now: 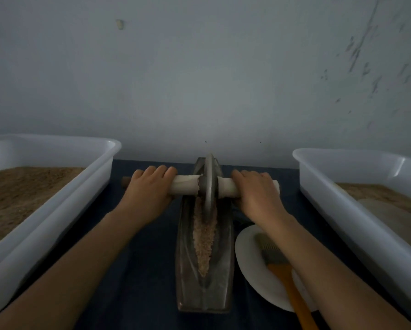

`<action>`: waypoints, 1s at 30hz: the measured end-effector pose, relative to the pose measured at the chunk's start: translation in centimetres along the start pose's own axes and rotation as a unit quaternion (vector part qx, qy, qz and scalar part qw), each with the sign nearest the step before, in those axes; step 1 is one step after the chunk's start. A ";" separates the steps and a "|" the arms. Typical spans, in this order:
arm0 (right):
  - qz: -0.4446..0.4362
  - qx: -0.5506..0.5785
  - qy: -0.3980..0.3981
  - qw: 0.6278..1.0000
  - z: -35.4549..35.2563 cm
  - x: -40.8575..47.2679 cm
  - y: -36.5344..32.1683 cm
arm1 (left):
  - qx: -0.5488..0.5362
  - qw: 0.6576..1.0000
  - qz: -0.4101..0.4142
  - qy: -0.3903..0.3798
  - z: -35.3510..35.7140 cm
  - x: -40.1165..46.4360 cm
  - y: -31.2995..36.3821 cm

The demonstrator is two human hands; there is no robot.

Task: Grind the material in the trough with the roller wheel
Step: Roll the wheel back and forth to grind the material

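Observation:
A long grey metal trough lies lengthwise in front of me on a dark blue cloth. Pale brown crushed material fills its central groove. A grey metal roller wheel stands upright in the groove near the trough's far end. A wooden axle wrapped in pale cloth runs through the wheel. My left hand grips the axle left of the wheel. My right hand grips the axle right of it. Both hands' palms face down, fingers curled over the top.
A white plastic tub of brown granular material stands at the left. Another white tub stands at the right. A white plate with an orange-handled brush lies right of the trough, under my right forearm. A pale wall is close behind.

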State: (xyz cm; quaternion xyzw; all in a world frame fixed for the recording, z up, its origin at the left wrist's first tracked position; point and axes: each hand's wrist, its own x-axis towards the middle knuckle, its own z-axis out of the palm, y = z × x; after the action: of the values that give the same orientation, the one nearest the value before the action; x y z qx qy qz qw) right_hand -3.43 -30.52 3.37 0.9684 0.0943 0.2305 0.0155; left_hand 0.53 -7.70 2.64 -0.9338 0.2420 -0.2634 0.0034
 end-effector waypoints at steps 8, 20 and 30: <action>-0.008 0.032 -0.239 0.970 -4.7 -1.1 -0.9 | -0.072 0.956 0.039 -0.281 -5.4 -0.5 0.3; -0.030 -0.010 -0.345 0.938 -5.7 -1.1 -1.4 | -0.128 0.914 0.047 -0.383 -7.3 -0.7 0.3; -0.012 -0.006 0.001 1.000 -0.1 0.5 0.3 | 0.001 1.000 0.000 0.006 0.1 0.1 0.1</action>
State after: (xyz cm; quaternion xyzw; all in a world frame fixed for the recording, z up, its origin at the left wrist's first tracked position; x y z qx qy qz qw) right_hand -3.01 -30.76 3.69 0.9669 0.1041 0.2317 0.0243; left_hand 0.58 -7.86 2.61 -0.9321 0.2420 -0.2695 0.0025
